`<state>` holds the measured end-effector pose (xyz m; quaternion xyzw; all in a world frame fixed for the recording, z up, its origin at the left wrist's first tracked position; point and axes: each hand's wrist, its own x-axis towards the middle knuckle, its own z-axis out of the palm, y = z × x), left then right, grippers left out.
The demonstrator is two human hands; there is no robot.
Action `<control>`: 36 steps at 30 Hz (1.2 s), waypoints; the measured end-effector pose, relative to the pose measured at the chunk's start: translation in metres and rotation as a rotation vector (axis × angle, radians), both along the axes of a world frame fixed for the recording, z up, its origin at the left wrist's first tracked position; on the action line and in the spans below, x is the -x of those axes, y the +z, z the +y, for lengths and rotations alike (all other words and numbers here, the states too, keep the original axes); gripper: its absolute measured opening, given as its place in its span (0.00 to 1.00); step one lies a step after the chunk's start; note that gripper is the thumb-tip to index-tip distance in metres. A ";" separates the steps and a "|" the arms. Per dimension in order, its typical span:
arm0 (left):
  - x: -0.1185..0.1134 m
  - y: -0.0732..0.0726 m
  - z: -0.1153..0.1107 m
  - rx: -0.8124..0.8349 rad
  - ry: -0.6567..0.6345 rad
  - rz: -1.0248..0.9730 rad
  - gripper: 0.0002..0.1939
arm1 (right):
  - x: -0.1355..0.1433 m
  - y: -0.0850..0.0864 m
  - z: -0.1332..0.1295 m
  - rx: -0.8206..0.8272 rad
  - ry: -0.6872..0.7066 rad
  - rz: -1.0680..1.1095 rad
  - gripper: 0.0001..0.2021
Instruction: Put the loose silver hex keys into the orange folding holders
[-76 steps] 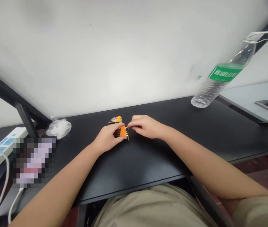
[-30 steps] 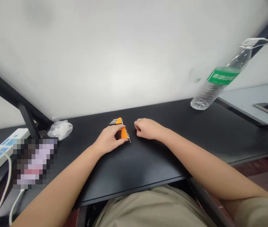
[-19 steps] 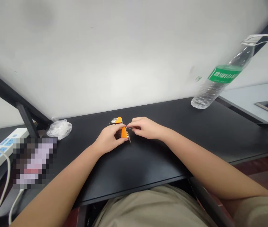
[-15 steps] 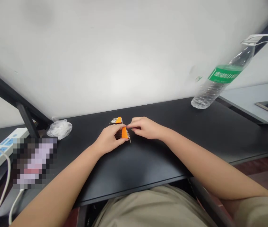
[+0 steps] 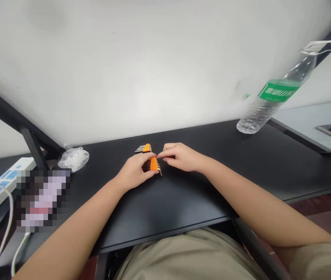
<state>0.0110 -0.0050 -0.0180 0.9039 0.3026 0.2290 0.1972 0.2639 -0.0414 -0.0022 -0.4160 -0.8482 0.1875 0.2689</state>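
Note:
My left hand (image 5: 133, 171) grips an orange hex key holder (image 5: 154, 164) between thumb and fingers, just above the black table or resting on it; I cannot tell which. Several metal hex keys (image 5: 160, 170) stick out of its right side with bent ends. My right hand (image 5: 179, 156) is closed, its fingertips pinched at the far right corner of the holder. Whatever lies between those fingertips is too small to make out. Just beyond my left hand lies a second orange holder (image 5: 146, 147) with several silver hex keys fanned to the left.
The black table (image 5: 200, 190) backs onto a white wall. At left are a crumpled clear plastic bag (image 5: 73, 158), a blurred-out phone-like item (image 5: 44, 200) on a white cable and a power strip (image 5: 6, 182). A green-labelled bottle (image 5: 276, 91) stands at back right, beside a frame bar.
Almost nothing differs. My right hand has shifted very slightly at the holder's corner; my left hand keeps the same grip.

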 end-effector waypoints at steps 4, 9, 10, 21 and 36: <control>0.000 0.000 0.000 -0.001 0.001 0.009 0.25 | -0.001 -0.001 0.000 -0.008 0.010 0.011 0.19; 0.000 0.000 0.000 -0.022 -0.005 0.027 0.25 | 0.001 0.001 -0.002 -0.031 0.018 -0.029 0.18; 0.000 0.000 0.000 -0.029 -0.006 0.032 0.25 | 0.001 0.001 -0.003 -0.043 0.014 -0.047 0.17; -0.002 0.001 -0.001 0.010 -0.012 0.023 0.24 | 0.009 0.012 -0.013 -0.141 -0.024 -0.121 0.15; -0.002 0.004 -0.003 0.064 0.002 -0.055 0.25 | 0.005 0.012 -0.011 -0.100 -0.044 -0.099 0.15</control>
